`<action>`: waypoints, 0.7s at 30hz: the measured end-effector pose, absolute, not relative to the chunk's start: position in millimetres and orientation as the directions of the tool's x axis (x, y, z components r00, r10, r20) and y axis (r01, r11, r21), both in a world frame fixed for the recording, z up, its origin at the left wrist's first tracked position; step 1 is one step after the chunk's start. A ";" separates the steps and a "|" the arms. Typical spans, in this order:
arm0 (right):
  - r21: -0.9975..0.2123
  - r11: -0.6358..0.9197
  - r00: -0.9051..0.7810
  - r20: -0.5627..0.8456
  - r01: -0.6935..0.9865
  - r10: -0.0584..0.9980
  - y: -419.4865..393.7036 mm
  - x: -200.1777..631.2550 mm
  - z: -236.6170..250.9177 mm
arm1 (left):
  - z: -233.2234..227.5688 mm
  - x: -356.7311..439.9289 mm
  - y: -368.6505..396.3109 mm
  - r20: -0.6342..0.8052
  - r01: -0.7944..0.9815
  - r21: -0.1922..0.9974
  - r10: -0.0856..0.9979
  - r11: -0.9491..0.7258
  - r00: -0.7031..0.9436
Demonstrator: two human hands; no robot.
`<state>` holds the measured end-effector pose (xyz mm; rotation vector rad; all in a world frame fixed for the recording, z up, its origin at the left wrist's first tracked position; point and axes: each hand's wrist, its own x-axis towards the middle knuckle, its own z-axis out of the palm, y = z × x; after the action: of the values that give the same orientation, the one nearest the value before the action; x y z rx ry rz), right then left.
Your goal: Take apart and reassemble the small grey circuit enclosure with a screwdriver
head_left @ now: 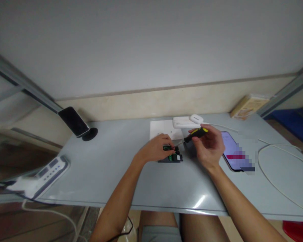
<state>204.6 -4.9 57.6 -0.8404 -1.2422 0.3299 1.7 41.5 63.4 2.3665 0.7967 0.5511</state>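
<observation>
My right hand [210,146] is closed around a screwdriver [197,133] with a black and yellow handle. Its thin shaft slants down to the left, and the tip reaches a small green circuit board in a black casing [176,158] on the table. From the left, my left hand [159,148] rests over that board with its fingers bent and pressed together near the screwdriver tip. What those fingers pinch, if anything, is too small to make out. Just behind the board lies a white sheet [164,129] with tiny dark specks on it.
A white flat case [184,122] with a small rounded case [196,118] lies at the back. To the right are a lit phone [232,151], a white cable [261,169] and a yellow box [248,107]. A phone on a stand [74,121] and a power strip [46,176] are left.
</observation>
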 end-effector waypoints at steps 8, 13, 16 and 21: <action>-0.719 0.666 0.327 0.689 0.198 0.647 -4.7 204.6 56.6 | 62.9 0.9 43.6 0.175 0.419 0.635 0.649 -0.649 0.740; -0.726 0.655 0.321 0.683 0.208 0.656 -5.7 204.2 57.2 | 62.7 1.6 44.1 0.172 0.428 0.634 0.657 -0.644 0.734; -0.717 0.667 0.317 0.692 0.201 0.649 -5.9 203.9 58.6 | 62.1 2.0 44.5 0.178 0.427 0.632 0.657 -0.647 0.732; -0.694 0.690 0.347 0.711 0.207 0.611 -4.3 204.2 59.6 | 61.1 2.1 45.5 0.177 0.427 0.617 0.645 -0.661 0.743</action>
<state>204.2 -4.3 59.6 -0.8113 -1.2198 0.3033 2.1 45.5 61.1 2.3860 0.8064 0.5203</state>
